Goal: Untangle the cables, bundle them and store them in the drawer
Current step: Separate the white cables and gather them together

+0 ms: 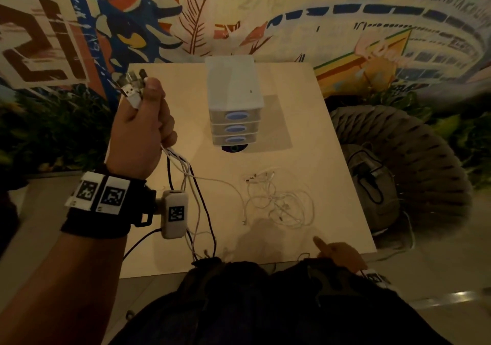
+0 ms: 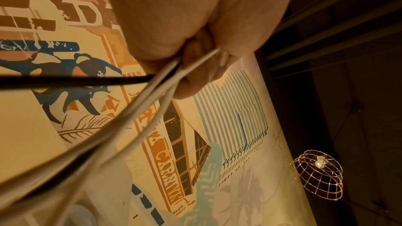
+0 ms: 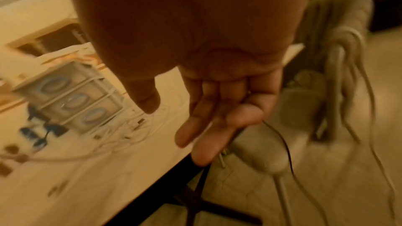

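Left hand (image 1: 140, 134) grips a bunch of white and black cables (image 1: 186, 174), USB plugs up. White cable tangle (image 1: 281, 204) on desk (image 1: 318, 137) near 3-drawer unit (image 1: 233, 105). Right hand (image 3: 217, 109) open, empty.

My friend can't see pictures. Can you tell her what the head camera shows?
A left hand holds up a bunch of cables by their plugs above a table. More white cables lie tangled there near a small drawer box, its drawers closed.

The left hand (image 1: 142, 129) was raised at upper left, fist closed; the right hand (image 1: 337, 251) lay low at lower right, fingers (image 3: 208, 126) loosely straight.
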Tool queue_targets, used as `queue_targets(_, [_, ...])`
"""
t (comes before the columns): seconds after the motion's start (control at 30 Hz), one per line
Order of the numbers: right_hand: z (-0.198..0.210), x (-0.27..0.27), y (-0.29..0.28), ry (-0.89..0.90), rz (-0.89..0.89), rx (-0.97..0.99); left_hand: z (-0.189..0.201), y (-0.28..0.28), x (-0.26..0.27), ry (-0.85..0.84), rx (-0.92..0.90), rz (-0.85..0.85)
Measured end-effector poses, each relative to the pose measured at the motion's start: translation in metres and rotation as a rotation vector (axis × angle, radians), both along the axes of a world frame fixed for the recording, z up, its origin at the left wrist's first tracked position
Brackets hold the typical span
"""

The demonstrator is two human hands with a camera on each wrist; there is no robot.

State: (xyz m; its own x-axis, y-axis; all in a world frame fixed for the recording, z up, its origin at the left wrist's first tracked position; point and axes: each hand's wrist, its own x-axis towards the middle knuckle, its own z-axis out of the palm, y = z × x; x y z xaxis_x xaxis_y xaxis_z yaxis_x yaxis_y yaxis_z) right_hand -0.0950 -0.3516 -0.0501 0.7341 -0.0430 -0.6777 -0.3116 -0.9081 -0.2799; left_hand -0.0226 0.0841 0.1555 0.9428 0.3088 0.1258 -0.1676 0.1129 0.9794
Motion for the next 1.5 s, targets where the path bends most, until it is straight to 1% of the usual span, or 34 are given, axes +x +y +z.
queue_targets(0.03, [0.015, 0.022, 0.026, -0.055, -0.042, 0.014, 0.000, -0.001, 0.000, 0.001, 0.001, 0.000])
queue_targets(0.07, [0.022, 0.031, 0.030, -0.146, 0.004, 0.067, 0.000, -0.003, 0.000, 0.001, 0.003, -0.001])
queue_targets(0.1, [0.043, 0.044, 0.046, -0.228, 0.086, 0.100, 0.001, -0.007, 0.000, 0.001, 0.006, -0.001])
queue_targets(0.13, [0.063, 0.050, 0.061, -0.351, 0.127, 0.211, 0.001, -0.011, 0.000, -0.001, 0.012, -0.002])
queue_targets(0.17, [0.085, 0.053, 0.080, -0.453, 0.122, 0.370, 0.000, -0.017, 0.000, -0.005, 0.017, -0.006])
queue_targets(0.2, [0.109, 0.057, 0.101, -0.482, 0.168, 0.542, 0.000, -0.024, 0.001, -0.011, 0.021, -0.018])
queue_targets(0.23, [0.131, 0.067, 0.126, -0.492, 0.230, 0.676, 0.000, -0.033, 0.002, -0.016, 0.022, -0.035])
queue_targets(0.27, [0.148, 0.075, 0.154, -0.473, 0.318, 0.750, 0.000, -0.042, 0.003, -0.018, 0.020, -0.050])
queue_targets(0.3, [0.160, 0.080, 0.180, -0.452, 0.416, 0.773, 0.000, -0.051, 0.003, -0.016, 0.022, -0.055])
queue_targets(0.37, [0.172, 0.089, 0.222, -0.418, 0.564, 0.764, 0.000, -0.062, 0.003, 0.001, 0.061, -0.011])
queue_targets(0.4, [0.174, 0.093, 0.233, -0.393, 0.597, 0.773, 0.001, -0.065, 0.003, 0.005, 0.083, 0.013])
queue_targets(0.43, [0.177, 0.095, 0.239, -0.335, 0.585, 0.802, 0.003, -0.064, 0.003, 0.003, 0.083, 0.020])
queue_targets(0.47, [0.175, 0.098, 0.238, -0.292, 0.560, 0.829, 0.005, -0.062, 0.003, -0.003, 0.059, 0.014])
queue_targets(0.57, [0.168, 0.096, 0.224, -0.305, 0.524, 0.875, 0.010, -0.050, 0.001, 0.018, -0.046, -0.023])
queue_targets(0.63, [0.164, 0.091, 0.217, -0.307, 0.508, 0.912, 0.009, -0.047, -0.003, 0.042, -0.073, -0.051])
queue_targets(0.73, [0.154, 0.088, 0.206, -0.272, 0.529, 0.836, 0.008, -0.046, -0.006, 0.052, -0.059, -0.045])
queue_targets(0.8, [0.145, 0.085, 0.195, -0.211, 0.550, 0.758, 0.012, -0.043, -0.006, 0.044, -0.062, -0.031])
queue_targets(0.9, [0.134, 0.077, 0.183, -0.069, 0.622, 0.689, 0.018, -0.035, -0.003, 0.032, -0.092, 0.030])
queue_targets(0.93, [0.131, 0.074, 0.182, -0.026, 0.629, 0.699, 0.019, -0.033, -0.002, 0.032, -0.095, 0.061])
queue_targets(1.0, [0.129, 0.070, 0.182, 0.034, 0.558, 0.768, 0.020, -0.031, 0.001, 0.032, -0.082, 0.120])
queue_targets(1.07, [0.132, 0.072, 0.182, 0.019, 0.373, 0.895, 0.019, -0.028, 0.002, 0.052, -0.033, 0.153])
queue_targets(1.1, [0.135, 0.076, 0.181, -0.016, 0.261, 0.966, 0.018, -0.027, 0.001, 0.068, 0.009, 0.138])
queue_targets(1.13, [0.140, 0.080, 0.180, -0.058, 0.155, 1.030, 0.017, -0.027, 0.000, 0.079, 0.080, 0.099])
queue_targets(1.17, [0.148, 0.085, 0.179, -0.107, 0.092, 1.070, 0.017, -0.031, -0.003, 0.071, 0.187, 0.034])
queue_targets(1.2, [0.155, 0.091, 0.179, -0.165, 0.079, 1.082, 0.016, -0.036, -0.005, 0.052, 0.341, -0.056])
queue_targets(1.23, [0.163, 0.097, 0.180, -0.226, 0.110, 1.083, 0.015, -0.044, -0.008, 0.049, 0.496, -0.154])
queue_targets(1.27, [0.173, 0.101, 0.182, -0.275, 0.162, 1.089, 0.014, -0.053, -0.010, 0.067, 0.642, -0.230])
queue_targets(1.3, [0.182, 0.105, 0.184, -0.318, 0.216, 1.091, 0.012, -0.060, -0.011, 0.102, 0.745, -0.278])
queue_targets(1.33, [0.191, 0.109, 0.185, -0.354, 0.259, 1.080, 0.012, -0.066, -0.013, 0.143, 0.793, -0.301])
queue_targets(1.4, [0.201, 0.118, 0.182, -0.433, 0.313, 1.025, 0.013, -0.069, -0.013, 0.194, 0.806, -0.303])
queue_targets(1.5, [0.208, 0.132, 0.164, -0.508, 0.363, 0.891, 0.019, -0.063, -0.013, 0.228, 0.723, -0.277])
